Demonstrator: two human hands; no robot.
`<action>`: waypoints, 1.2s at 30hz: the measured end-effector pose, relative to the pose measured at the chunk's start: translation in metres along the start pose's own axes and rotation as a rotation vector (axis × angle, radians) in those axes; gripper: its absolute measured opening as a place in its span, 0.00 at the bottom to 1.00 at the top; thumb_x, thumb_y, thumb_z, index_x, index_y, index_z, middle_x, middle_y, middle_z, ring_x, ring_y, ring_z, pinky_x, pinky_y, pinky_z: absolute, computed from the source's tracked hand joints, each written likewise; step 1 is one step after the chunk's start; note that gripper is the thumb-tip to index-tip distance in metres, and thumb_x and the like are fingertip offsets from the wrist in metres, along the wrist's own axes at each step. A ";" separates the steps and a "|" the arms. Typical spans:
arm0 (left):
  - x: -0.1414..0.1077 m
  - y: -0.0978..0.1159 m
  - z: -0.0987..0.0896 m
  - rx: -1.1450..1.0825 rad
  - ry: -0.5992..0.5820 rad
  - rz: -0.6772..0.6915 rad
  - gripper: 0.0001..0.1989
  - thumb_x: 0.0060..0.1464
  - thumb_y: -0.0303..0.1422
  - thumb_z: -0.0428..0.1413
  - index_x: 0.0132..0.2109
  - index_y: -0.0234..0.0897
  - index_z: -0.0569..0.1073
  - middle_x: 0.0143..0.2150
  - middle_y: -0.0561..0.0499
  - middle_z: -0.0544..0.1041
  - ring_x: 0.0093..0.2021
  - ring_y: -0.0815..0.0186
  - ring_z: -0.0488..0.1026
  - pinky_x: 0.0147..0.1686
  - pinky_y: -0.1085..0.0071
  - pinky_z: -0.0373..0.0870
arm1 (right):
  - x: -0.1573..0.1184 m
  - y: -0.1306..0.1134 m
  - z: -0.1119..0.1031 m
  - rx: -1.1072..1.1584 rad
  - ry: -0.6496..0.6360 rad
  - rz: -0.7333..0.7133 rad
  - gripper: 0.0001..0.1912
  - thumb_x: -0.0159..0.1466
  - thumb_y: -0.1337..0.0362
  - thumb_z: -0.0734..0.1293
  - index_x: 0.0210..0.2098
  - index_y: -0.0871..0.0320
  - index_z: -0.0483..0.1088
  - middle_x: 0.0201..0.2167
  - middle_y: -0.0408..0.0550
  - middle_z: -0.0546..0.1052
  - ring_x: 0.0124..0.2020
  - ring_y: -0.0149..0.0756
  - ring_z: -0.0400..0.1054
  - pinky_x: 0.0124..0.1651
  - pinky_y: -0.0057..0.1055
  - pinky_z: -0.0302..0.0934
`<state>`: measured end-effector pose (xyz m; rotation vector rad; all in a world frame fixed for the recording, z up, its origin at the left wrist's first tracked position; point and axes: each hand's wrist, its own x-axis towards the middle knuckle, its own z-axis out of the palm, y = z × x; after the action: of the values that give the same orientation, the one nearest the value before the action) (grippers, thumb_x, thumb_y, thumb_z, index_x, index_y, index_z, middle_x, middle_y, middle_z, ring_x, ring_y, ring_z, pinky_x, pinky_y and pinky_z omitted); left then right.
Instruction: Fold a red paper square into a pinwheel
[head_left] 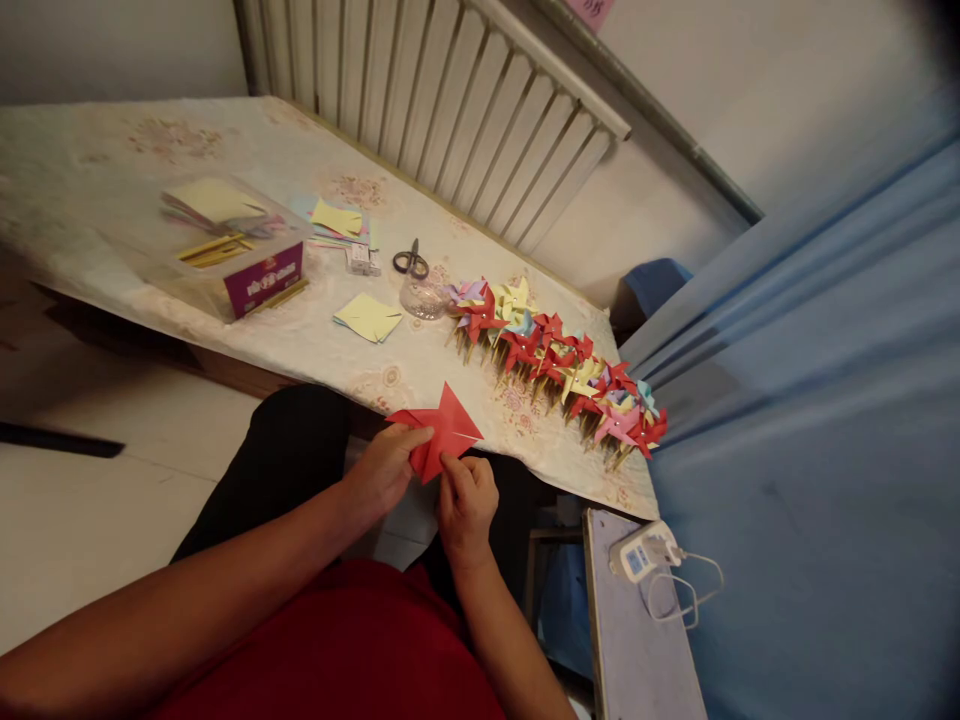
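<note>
Over my lap, near the table's front edge, I hold a red paper pinwheel sheet with slits cut in it and corners sticking out. My left hand pinches its left side, thumb on top. Its lower right part is gripped by my right hand, whose fingers are curled in. On the table beyond lie a stack of cut yellow paper squares, a clear dish of small pins and dark-handled scissors. To the right stand rows of finished paper pinwheels on sticks, in red, yellow, pink and blue.
A clear plastic box holding paper and yellow sticks sits on the flowered tablecloth at left. Behind the yellow squares are more coloured paper and a small box. A white power strip with a cable lies at lower right.
</note>
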<state>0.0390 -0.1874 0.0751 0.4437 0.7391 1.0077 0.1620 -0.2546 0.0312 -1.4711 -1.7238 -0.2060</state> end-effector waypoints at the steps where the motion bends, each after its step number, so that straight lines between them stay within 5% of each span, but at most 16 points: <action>1: 0.000 0.000 0.001 0.001 -0.004 0.004 0.08 0.39 0.30 0.63 0.23 0.36 0.69 0.23 0.55 0.72 0.24 0.72 0.65 0.28 0.74 0.63 | 0.000 -0.001 0.000 0.022 0.002 0.022 0.14 0.66 0.70 0.61 0.45 0.55 0.76 0.30 0.46 0.69 0.32 0.33 0.65 0.34 0.29 0.62; 7: -0.001 0.000 0.000 0.026 -0.015 -0.018 0.08 0.40 0.29 0.61 0.22 0.37 0.69 0.21 0.57 0.71 0.22 0.73 0.63 0.25 0.74 0.60 | 0.008 -0.013 -0.007 -0.026 0.078 0.001 0.12 0.65 0.70 0.63 0.43 0.53 0.76 0.32 0.48 0.69 0.35 0.34 0.64 0.37 0.32 0.62; 13: -0.002 -0.001 -0.002 0.051 -0.010 -0.029 0.10 0.40 0.29 0.62 0.21 0.37 0.67 0.19 0.57 0.68 0.20 0.74 0.61 0.21 0.75 0.55 | 0.018 -0.021 -0.013 -0.129 0.069 -0.134 0.14 0.65 0.71 0.62 0.43 0.49 0.75 0.48 0.51 0.72 0.47 0.42 0.64 0.47 0.42 0.62; 21: -0.003 0.001 0.002 0.011 -0.002 -0.038 0.04 0.39 0.28 0.62 0.25 0.37 0.74 0.25 0.54 0.76 0.26 0.70 0.70 0.30 0.73 0.66 | 0.005 -0.013 -0.005 -0.084 0.157 -0.014 0.10 0.64 0.71 0.64 0.42 0.55 0.75 0.38 0.52 0.72 0.36 0.35 0.66 0.36 0.32 0.65; 26: -0.002 -0.002 0.000 -0.027 -0.048 -0.029 0.07 0.38 0.29 0.64 0.29 0.35 0.76 0.28 0.51 0.79 0.28 0.68 0.71 0.33 0.73 0.68 | -0.001 -0.009 -0.003 -0.040 0.138 -0.113 0.14 0.64 0.73 0.63 0.46 0.55 0.74 0.51 0.57 0.73 0.44 0.39 0.71 0.42 0.36 0.69; 36: -0.002 -0.008 -0.004 0.005 -0.016 -0.053 0.07 0.38 0.28 0.63 0.22 0.35 0.71 0.22 0.55 0.73 0.23 0.73 0.65 0.25 0.76 0.62 | 0.000 -0.013 0.000 0.147 0.065 -0.087 0.15 0.65 0.75 0.60 0.46 0.57 0.74 0.45 0.55 0.79 0.48 0.38 0.74 0.49 0.36 0.72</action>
<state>0.0399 -0.1926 0.0678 0.4343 0.7357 0.9517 0.1511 -0.2589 0.0359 -1.2712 -1.7141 -0.1673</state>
